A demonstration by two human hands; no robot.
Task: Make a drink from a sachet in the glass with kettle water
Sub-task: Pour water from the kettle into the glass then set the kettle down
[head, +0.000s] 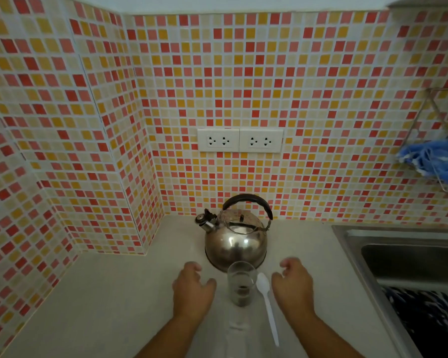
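A clear glass (241, 282) stands on the pale counter (109, 306) with dark powder at its bottom. Right behind it sits a steel kettle (236, 241) with a black handle, its spout pointing left. A white plastic spoon (268, 303) lies just right of the glass, bowl away from me. My left hand (192, 290) rests left of the glass, fingers loosely curled, holding nothing. My right hand (294, 288) rests right of the spoon, also curled and holding nothing. No sachet shows.
A steel sink (409, 254) takes up the right side, with a dark patterned item inside it. A wire rack with a blue cloth (432, 161) hangs on the tiled wall. Two double sockets (239, 140) are set above the kettle.
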